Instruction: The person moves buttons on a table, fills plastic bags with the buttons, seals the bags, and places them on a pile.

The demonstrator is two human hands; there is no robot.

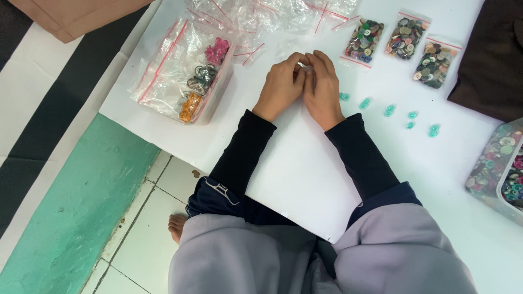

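On the white sheet [305, 163] that covers the surface, both hands meet at the middle. The left hand [282, 86] and the right hand [322, 87] press their fingertips together around a small clear plastic bag [304, 66], pinching it between them (what it holds is too small to tell). Each grip is closed on that bag, thumbs and forefingers touching.

Just right of the hands, a loose row of teal buttons [388, 110] lies on the sheet, each apart from the next. Beyond that row, farther from the hands, three small filled bags of mixed buttons [403, 38] sit side by side, each with a red seal strip. Left of the hands stands a clear plastic box [215, 95] draped in larger clear bags; pink, grey and orange buttons show inside it. Beyond the hands, a heap of empty clear bags [256, 13] with red strips is piled at the sheet's far edge. Far right of the hands, at the frame's edge, a clear tub of mixed coloured buttons [498, 163] rests on the sheet, and past it a dark brown cloth [490, 54] lies over the corner.

Black sleeves cover both forearms. Nearer than the hands, grey fabric covers the person's knees, and a bare foot [177, 224] rests on the white tiled floor [141, 239] beside a green strip.
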